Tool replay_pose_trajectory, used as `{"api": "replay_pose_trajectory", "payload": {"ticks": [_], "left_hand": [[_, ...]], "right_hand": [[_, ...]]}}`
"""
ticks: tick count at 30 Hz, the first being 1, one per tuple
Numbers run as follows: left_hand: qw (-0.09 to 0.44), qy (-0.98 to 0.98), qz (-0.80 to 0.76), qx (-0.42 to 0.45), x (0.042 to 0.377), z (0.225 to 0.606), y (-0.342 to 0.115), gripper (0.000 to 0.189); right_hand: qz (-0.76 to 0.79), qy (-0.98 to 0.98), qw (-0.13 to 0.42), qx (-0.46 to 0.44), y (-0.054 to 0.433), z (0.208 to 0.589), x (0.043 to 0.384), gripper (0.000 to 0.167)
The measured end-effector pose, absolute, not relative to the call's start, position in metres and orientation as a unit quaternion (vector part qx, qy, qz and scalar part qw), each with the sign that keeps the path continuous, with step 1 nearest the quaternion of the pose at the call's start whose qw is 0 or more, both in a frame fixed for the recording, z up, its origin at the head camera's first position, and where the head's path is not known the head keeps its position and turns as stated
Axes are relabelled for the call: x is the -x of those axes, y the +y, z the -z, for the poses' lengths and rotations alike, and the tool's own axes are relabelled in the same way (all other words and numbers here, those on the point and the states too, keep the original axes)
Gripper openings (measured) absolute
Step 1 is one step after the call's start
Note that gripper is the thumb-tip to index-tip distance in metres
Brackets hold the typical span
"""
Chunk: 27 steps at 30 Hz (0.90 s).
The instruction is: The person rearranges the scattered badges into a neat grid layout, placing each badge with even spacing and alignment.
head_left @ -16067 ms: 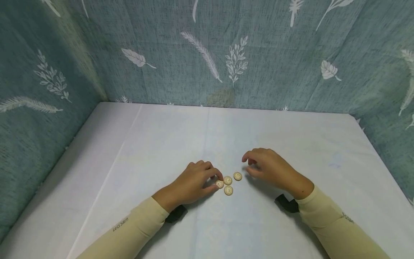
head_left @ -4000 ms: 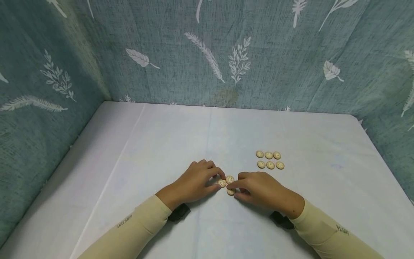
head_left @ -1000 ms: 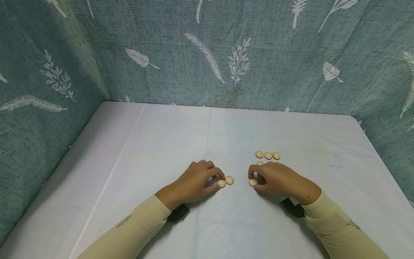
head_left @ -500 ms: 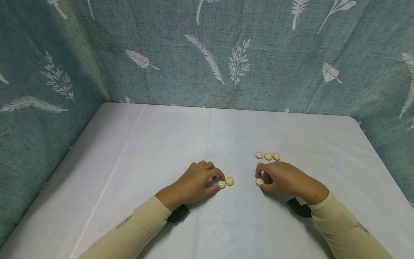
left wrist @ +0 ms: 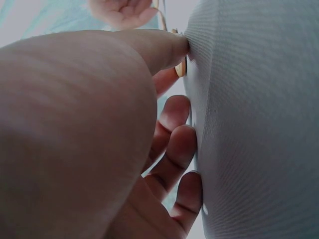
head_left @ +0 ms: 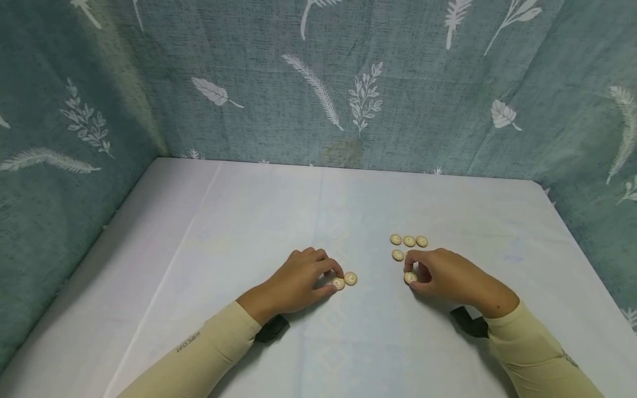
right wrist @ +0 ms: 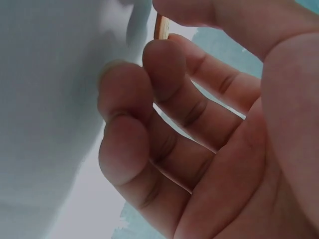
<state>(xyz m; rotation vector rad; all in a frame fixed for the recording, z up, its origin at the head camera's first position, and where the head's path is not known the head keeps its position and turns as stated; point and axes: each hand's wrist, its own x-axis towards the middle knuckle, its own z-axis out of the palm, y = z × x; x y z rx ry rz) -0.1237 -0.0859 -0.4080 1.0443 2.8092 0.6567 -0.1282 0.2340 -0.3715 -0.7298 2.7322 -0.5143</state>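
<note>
Between the thumb and index finger of my left hand [head_left: 302, 283] a round wooden button [head_left: 338, 283] is pinched against the cloth; its edge shows past the thumb in the left wrist view. A second button [head_left: 350, 278] lies just right of it. My right hand [head_left: 445, 276] pinches another button [head_left: 410, 277] by its edges, thumb nearer and index finger farther, low over the table. The right wrist view shows that button edge-on [right wrist: 161, 26] at the fingertips, other fingers curled. Behind this hand, one button [head_left: 397, 255] of a row is visible; the hand covers most of the rest.
Farther back, three buttons [head_left: 409, 241] lie in a short row. A white cloth [head_left: 239, 221] covers the table, with a patterned green curtain [head_left: 259, 99] behind it and at both sides. Dark straps [head_left: 272, 329] sit at the wrists.
Two rows of buttons have appeared at the right since the earliest frame. The right hand has taken a button from beside the left hand and slid it rightward, below the rows. The left hand stays put.
</note>
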Motion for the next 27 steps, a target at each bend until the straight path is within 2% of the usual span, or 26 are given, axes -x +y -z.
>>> {"api": "replay_pose_trajectory", "payload": {"ticks": [18,27], "left_hand": [[0.045,0.917,-0.213,-0.335,0.124,0.411,-0.086,0.019],[0.033,0.916,-0.215,-0.337,0.125,0.411,-0.085,0.018]], "right_hand": [[0.174,0.949,0.136,0.225,0.249,0.371,0.137,0.015],[0.172,0.951,0.147,0.213,0.257,0.372,0.141,0.017]]}}
